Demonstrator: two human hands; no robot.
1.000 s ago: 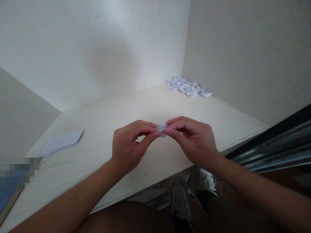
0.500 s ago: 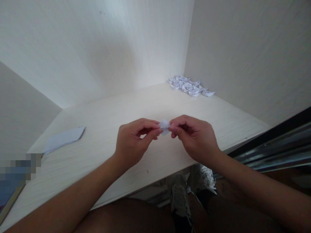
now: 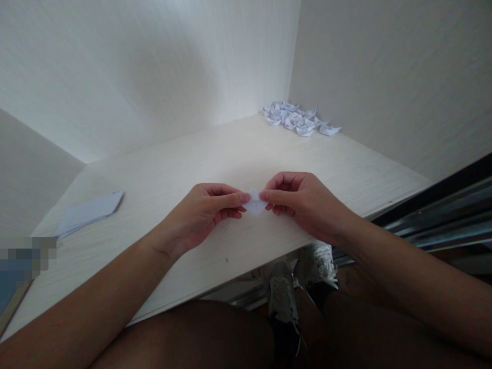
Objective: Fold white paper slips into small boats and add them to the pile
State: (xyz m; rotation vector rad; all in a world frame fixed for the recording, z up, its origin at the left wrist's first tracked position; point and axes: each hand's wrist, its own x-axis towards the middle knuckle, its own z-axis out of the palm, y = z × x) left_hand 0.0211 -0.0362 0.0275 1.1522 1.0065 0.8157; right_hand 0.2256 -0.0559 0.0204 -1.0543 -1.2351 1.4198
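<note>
Between my two hands is a small folded piece of white paper (image 3: 255, 206), held above the white tabletop (image 3: 184, 154). My left hand (image 3: 211, 207) pinches its left side, thumb on top and fingers underneath. On the opposite side my right hand (image 3: 295, 197) pinches it in the same way, with the thumb tip close to the left one. A pointed lower corner of the paper hangs below the thumbs, and a small tip shows above them. The fingers cover its side edges.
Several small folded paper boats (image 3: 295, 120) lie heaped in the far right corner against the walls. A stack of white paper sheets (image 3: 90, 211) lies at the left. A pixelated patch (image 3: 23, 261) hides something at the left edge. Shoes (image 3: 282, 292) show below the table's front edge.
Both thumbs have moved onto the top of the paper, and my hands have turned so the paper shows a flatter face. The view has tilted slightly downward.
</note>
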